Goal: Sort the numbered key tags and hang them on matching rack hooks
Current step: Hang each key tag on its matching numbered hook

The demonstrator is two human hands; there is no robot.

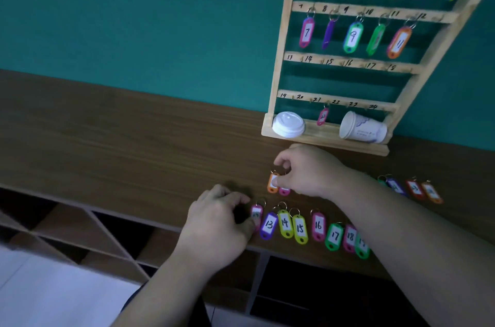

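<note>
A wooden key rack (278,64) leans on the teal wall, its hooks numbered. Tags 1 to 5 hang on its top row, 7 to 11 on the second, and one pink tag (322,116) on the bottom row. On the brown counter lies a row of tags: a pink one (257,215), then 13 (268,225), 14, 15, 16 (318,225), 17, 18 and a green one. My left hand (217,222) touches the pink tag at the row's left end with its thumb. My right hand (308,171) pinches the ring of an orange tag (272,183) beside another pink tag (284,190).
A white cup lid (288,124) and a tipped paper cup (361,128) lie on the rack's base shelf. Several more tags (415,188) lie on the counter at the right, behind my right forearm. Open cubby shelves (80,233) sit below the counter's front edge.
</note>
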